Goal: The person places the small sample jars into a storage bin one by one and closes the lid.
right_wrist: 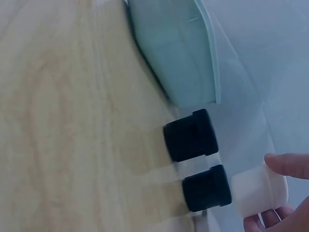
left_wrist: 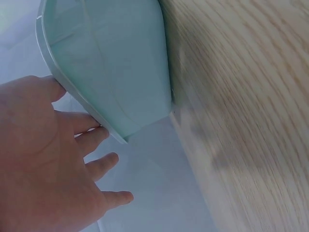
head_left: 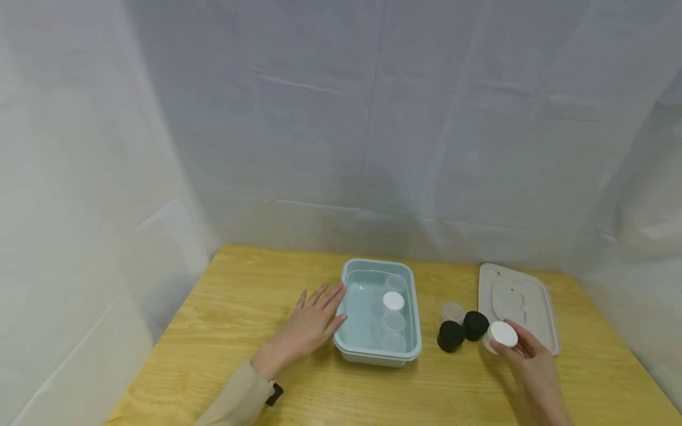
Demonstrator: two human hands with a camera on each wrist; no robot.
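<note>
A pale blue plastic tub (head_left: 412, 349) sits mid-table and holds several small jars, one with a white lid (head_left: 393, 301). My left hand (head_left: 311, 322) lies flat with straight fingers against the tub's left wall (left_wrist: 111, 72). My right hand (head_left: 524, 355) pinches a white-lidded jar (head_left: 501, 335) just right of two black-lidded jars (head_left: 462, 331). In the right wrist view the white jar (right_wrist: 258, 191) is held between thumb and fingers next to the black lids (right_wrist: 198, 159). A small clear jar (head_left: 452, 310) stands behind the black ones.
The tub's pale lid (head_left: 517, 305) lies flat at the right rear of the wooden table (head_left: 224, 307). White sheeting hangs behind and at both sides.
</note>
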